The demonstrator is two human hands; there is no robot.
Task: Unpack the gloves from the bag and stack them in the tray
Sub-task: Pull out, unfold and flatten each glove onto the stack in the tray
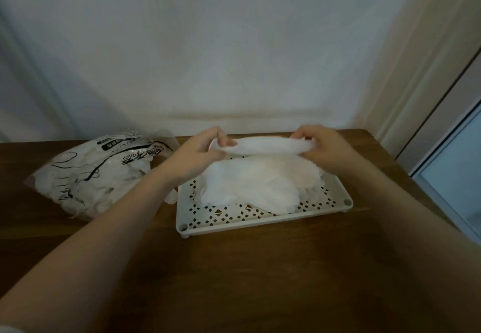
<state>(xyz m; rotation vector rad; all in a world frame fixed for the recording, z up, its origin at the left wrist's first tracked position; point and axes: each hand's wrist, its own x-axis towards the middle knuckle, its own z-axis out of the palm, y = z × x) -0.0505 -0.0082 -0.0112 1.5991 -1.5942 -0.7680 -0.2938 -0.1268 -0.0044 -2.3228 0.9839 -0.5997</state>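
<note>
- Glove (265, 146), thin and white, stretched level between both hands above the tray (263, 222).
- Left hand (200, 153): fingers pinched on the glove's left end.
- Right hand (325, 150): fingers clamped on its right end.
- Glove pile (257, 184) lying in the tray, apparently several layers.
- Bag (96, 174) on the desk (234, 267), left of the tray.

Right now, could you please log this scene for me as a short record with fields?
surface: brown wooden table
tray: white perforated plastic tray, right of the bag
stack: pile of thin translucent white gloves lying in the tray
held item: one translucent white glove, stretched flat above the pile
left hand: pinches the glove's left end
right hand: pinches its right end
bag: clear printed plastic bag, still holding gloves
</note>
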